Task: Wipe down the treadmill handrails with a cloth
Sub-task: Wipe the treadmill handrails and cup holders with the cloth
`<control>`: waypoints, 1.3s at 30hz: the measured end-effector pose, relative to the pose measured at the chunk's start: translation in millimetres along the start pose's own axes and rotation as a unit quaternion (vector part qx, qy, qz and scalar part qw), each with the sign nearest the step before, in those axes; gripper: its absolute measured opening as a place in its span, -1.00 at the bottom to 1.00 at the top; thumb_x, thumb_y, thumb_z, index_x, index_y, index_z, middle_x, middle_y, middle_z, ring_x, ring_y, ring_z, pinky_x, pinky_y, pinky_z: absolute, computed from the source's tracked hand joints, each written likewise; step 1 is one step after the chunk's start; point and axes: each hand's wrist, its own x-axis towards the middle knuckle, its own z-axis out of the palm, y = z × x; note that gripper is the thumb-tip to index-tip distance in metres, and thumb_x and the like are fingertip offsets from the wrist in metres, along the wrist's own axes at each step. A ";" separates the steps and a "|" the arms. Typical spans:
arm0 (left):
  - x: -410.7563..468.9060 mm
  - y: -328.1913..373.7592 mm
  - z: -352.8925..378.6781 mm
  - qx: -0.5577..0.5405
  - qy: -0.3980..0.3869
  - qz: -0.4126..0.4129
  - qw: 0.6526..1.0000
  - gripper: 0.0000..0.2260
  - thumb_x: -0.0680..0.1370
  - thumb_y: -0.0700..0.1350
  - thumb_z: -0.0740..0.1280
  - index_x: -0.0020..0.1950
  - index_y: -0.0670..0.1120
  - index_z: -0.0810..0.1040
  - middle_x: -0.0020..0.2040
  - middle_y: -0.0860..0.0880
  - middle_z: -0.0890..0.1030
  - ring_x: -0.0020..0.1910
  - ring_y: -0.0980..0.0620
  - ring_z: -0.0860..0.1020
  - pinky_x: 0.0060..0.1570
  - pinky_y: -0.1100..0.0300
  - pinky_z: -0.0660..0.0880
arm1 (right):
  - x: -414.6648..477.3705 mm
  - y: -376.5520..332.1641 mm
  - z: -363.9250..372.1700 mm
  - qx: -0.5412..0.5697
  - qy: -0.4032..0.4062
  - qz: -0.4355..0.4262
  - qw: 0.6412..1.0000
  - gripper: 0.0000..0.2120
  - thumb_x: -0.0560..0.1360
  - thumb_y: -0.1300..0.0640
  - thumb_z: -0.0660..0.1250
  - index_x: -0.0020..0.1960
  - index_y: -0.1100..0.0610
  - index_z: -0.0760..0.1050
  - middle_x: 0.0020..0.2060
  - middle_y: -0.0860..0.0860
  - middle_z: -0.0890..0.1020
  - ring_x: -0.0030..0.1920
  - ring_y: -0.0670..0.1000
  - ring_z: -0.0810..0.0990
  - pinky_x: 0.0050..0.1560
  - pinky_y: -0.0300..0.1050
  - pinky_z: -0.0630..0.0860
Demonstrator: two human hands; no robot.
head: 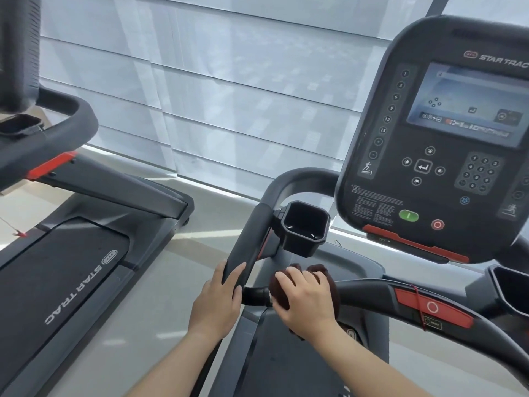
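While my left hand [217,299] grips the side handrail [252,239], my right hand [306,299] wraps the brown cloth [320,269] round the front crossbar [369,290].
Soft and light, it bunches beneath my curled fingers [289,277]; I judge it best gripped through its middle.

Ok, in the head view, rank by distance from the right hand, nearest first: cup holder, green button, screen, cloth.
1. The cloth, gripped under the right hand on the front handrail.
2. The cup holder, just above the hand, beside the side handrail that the left hand holds.
3. The green button, up and right, low on the console.
4. The screen, farthest, top right.
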 end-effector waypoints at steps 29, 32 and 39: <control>107.3 36.2 -5.9 -0.036 -0.080 -0.017 0.996 -0.55 0.60 0.05 0.04 0.50 0.13 0.07 0.52 0.02 0.12 0.40 -0.07 0.28 0.26 -0.05 0.37 | 73.4 71.9 -48.3 0.243 0.130 0.132 0.952 -0.65 0.46 0.01 0.37 0.22 0.02 0.47 0.10 -0.10 0.59 0.08 -0.06 0.54 0.03 -0.08 0.49; 122.7 41.3 2.3 -0.078 -0.052 -0.034 0.995 -0.55 0.61 0.00 0.03 0.50 0.11 0.06 0.48 0.00 0.23 0.37 -0.04 0.31 0.23 -0.04 0.39 | 104.9 66.1 -21.0 0.202 0.049 0.085 0.974 -0.60 0.50 -0.09 0.28 0.29 0.03 0.43 0.19 -0.05 0.54 0.10 0.02 0.55 0.03 0.02 0.48; 128.8 38.2 10.0 -0.084 -0.011 -0.042 0.996 -0.56 0.61 0.06 0.01 0.49 0.20 0.04 0.43 0.05 0.33 0.30 0.00 0.40 0.15 0.02 0.44 | 114.2 92.1 24.5 0.098 -0.089 -0.029 0.991 -0.44 0.50 -0.16 0.24 0.41 0.06 0.28 0.24 0.05 0.50 -0.03 0.14 0.59 -0.06 0.06 0.48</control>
